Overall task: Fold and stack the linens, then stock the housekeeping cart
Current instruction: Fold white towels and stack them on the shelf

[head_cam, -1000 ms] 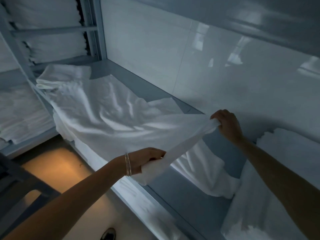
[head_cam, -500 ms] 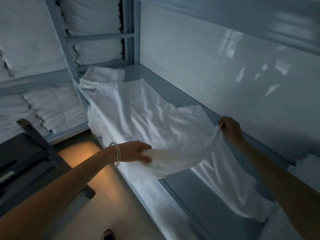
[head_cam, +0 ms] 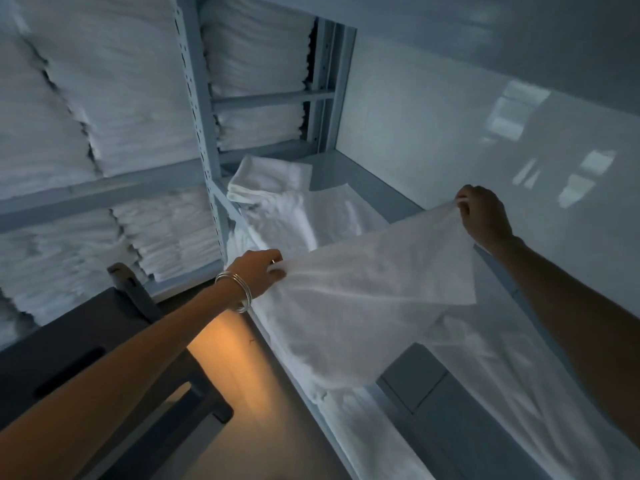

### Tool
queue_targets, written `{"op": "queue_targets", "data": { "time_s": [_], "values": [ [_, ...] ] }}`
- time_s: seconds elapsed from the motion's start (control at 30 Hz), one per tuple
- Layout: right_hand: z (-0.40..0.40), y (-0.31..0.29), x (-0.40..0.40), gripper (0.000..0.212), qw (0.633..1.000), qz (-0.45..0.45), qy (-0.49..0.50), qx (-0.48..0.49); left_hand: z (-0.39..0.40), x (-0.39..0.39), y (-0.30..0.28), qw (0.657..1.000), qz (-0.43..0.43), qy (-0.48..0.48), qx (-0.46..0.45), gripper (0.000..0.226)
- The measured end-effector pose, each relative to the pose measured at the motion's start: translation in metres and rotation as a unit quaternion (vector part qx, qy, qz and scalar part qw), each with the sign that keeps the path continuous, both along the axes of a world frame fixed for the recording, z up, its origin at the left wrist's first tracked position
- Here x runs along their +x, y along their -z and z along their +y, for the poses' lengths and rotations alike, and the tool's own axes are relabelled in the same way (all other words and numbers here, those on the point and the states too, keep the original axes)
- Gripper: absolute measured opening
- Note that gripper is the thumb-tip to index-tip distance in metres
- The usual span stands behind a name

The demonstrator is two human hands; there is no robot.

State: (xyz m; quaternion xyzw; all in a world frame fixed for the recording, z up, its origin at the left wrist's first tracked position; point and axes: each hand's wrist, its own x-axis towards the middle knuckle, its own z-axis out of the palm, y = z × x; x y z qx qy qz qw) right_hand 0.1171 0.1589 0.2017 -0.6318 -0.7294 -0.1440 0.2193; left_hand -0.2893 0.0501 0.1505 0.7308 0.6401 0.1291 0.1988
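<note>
My left hand (head_cam: 258, 271) and right hand (head_cam: 485, 214) each pinch a corner of the sheet (head_cam: 363, 299); I should keep the edge taut and match corners squarely.

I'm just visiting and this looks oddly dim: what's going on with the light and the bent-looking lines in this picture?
Head view: dim, bluish light overall; one warm orange patch on the floor; pale window-like reflections glare on the glossy wall; the wide-angle lens bows the shelf post; the stacked linens at left look soft and smeared; the white sheet between the left hand and right hand is brightest.
</note>
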Motion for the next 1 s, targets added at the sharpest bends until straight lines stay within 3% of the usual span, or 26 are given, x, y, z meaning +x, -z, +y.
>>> {"op": "queue_targets", "data": {
  "time_s": [0.2,0.43,0.67,0.8,0.87,0.93,1.0],
  "values": [
    [0.068,0.0,-0.044,0.012,1.0,-0.026,-0.002,0.0,0.045,-0.04,0.018,0.996,-0.086,-0.011,-0.032,0.032],
    [0.177,0.013,-0.085,0.013,0.997,-0.052,0.008,-0.056,0.129,-0.075,0.038,0.983,-0.162,-0.073,-0.053,0.026],
    [0.309,0.028,-0.145,0.018,0.995,-0.037,0.026,-0.09,0.238,-0.107,0.056,0.944,-0.242,-0.22,0.042,0.026],
    [0.375,0.064,-0.181,0.041,0.992,-0.002,0.054,-0.113,0.308,-0.123,0.094,0.918,-0.245,-0.31,0.03,0.018],
    [0.388,0.095,-0.197,0.062,0.98,-0.027,0.072,-0.181,0.333,-0.123,0.121,0.927,-0.224,-0.299,-0.032,0.031],
    [0.383,0.136,-0.209,0.074,0.956,-0.079,0.074,-0.272,0.339,-0.119,0.151,0.957,-0.128,-0.238,-0.103,0.053],
    [0.364,0.178,-0.216,0.072,0.933,-0.13,0.037,-0.334,0.334,-0.119,0.177,0.972,-0.034,-0.192,-0.131,0.062]
  ]
}}
